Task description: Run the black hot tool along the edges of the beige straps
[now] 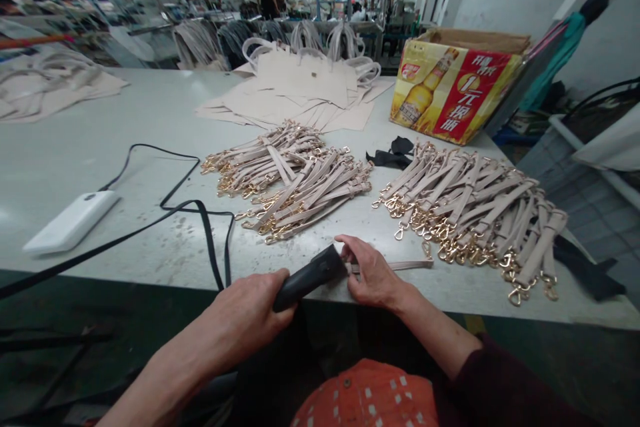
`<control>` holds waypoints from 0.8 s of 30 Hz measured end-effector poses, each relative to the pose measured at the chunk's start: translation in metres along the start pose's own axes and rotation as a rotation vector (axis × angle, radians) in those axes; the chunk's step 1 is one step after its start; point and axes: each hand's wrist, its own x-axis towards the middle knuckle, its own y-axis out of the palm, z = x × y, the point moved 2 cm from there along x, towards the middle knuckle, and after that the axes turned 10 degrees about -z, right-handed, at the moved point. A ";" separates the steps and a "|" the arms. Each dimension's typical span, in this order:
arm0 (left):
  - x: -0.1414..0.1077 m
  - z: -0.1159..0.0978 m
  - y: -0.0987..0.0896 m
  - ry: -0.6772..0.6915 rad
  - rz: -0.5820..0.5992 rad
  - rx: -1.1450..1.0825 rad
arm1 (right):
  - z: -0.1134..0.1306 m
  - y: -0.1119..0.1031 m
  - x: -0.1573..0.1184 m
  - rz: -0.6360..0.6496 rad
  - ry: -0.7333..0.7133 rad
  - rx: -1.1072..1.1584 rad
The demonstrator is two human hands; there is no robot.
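My left hand (255, 310) is wrapped round a black cylindrical tool (310, 278) at the table's front edge. The tool's wide end points right, against the fingers of my right hand (373, 273). My right hand pinches a beige strap (407, 265), whose gold clasp end lies to the right on the table. Behind my hands is a pile of beige straps with gold clasps (305, 193). A second, larger strap pile (465, 193) spreads over the table's right side.
On the table (155, 247), a white device (73, 221) and black cords (205, 227) lie left. A printed carton (453, 90) stands back right, beige bag pieces (300, 87) back centre. Black cloth (587, 267) lies front right. People sit and stand in the background.
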 end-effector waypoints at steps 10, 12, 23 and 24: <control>0.003 0.001 0.002 -0.025 -0.025 0.030 | 0.000 0.001 0.001 0.003 0.022 -0.008; 0.005 -0.001 0.005 -0.029 -0.031 0.041 | 0.000 0.002 0.001 -0.018 0.021 -0.016; -0.012 0.036 0.013 -0.092 -0.001 -0.033 | 0.001 0.001 0.001 -0.024 0.016 -0.079; -0.016 0.038 0.011 -0.104 -0.002 -0.030 | 0.001 0.001 0.001 -0.026 0.014 -0.079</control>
